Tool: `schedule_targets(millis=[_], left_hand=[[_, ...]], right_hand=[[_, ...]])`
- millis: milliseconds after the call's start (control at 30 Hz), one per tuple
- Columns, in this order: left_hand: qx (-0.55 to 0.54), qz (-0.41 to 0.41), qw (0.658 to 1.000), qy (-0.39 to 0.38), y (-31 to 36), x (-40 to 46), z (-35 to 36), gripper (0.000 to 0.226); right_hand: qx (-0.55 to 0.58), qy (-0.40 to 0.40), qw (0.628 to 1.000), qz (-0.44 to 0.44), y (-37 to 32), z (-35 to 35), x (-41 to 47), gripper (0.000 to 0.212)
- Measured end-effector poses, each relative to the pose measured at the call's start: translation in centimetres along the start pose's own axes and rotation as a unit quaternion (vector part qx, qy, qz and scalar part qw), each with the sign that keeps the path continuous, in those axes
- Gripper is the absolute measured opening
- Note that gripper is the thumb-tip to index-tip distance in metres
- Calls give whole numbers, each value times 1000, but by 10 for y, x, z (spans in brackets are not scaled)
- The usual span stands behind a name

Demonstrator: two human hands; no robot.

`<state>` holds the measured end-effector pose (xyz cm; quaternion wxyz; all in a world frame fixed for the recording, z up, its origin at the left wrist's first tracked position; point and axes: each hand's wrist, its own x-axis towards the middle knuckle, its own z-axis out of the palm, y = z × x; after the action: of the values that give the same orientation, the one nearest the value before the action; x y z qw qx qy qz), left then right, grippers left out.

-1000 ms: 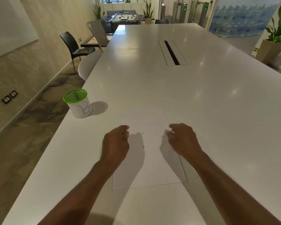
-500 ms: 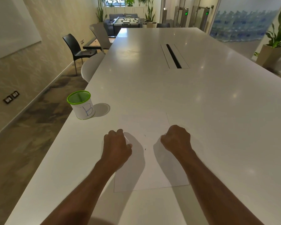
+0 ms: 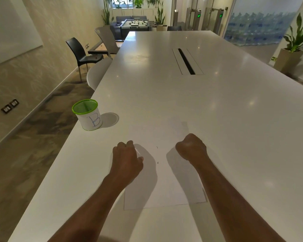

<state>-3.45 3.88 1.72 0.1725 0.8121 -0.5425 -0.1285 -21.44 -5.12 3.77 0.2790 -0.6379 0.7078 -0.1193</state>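
Long white table fills most of the view, w/ a cable slot down its middle. Past its far end we see a foosball table and plants. Vs 1 s ago the whole scene sits a bit lower in frame, so more of the far room shows. Nothing on the table itself has shifted.

Next in size, the sheet of paper lies flat by the table's near edge, straight in front of us, same spot as before. Our forearms cross its two near corners.

Our left hand rests on the sheet's left part, knuckles up, fingers curled under. 1 s ago it was looser, w/ thumb and forefinger reaching fwd; now they're tucked in. A pale sliver of paper shows by the thumb, and we can't tell whether the hand pinches the sheet or only presses on it.

Our right hand sits at the sheet's right edge, balled into a fist w/ the back up and fingers rolled out of sight. Nothing shows in it. 1 s ago its fingertips were visible, pointing toward the other hand; 0.5 s ago it was already balled.

Bare paper lies btw the hands.

Green-rimmed pot marked "B" stands upright left of the sheet, near the table's left edge, apart from the left hand, unmoved.

Two tiny dark specks on the paper btw the hands are unchanged.
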Motion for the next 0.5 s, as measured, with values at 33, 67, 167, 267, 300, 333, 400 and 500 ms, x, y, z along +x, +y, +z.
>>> schedule_targets(millis=[33,67,167,267,300,333,400,500], left_hand=[[0,1,1000,0,0,0,-1,54],[0,0,1000,-1,0,0,-1,56],[-7,-4,1000,-5,-1,1,-1,60],[-15,-8,1000,-7,-3,3,-1,68],[-24,-10,1000,-7,-4,4,0,73],[-41,-17,999,-6,-6,6,0,78],[-108,-39,993,6,-9,9,1,85],[-280,-77,956,35,-11,15,-1,85]], right_hand=[[17,1,1000,-1,2,-2,1,9],[37,2,999,-1,4,-4,4,8],[120,-25,992,23,12,-5,15,14],[192,-66,979,26,21,-3,19,15],[217,-65,974,23,24,-3,19,15],[240,-59,969,18,28,-3,18,11],[282,-44,959,-4,31,-6,13,6],[339,-34,940,-37,33,-12,9,16]])
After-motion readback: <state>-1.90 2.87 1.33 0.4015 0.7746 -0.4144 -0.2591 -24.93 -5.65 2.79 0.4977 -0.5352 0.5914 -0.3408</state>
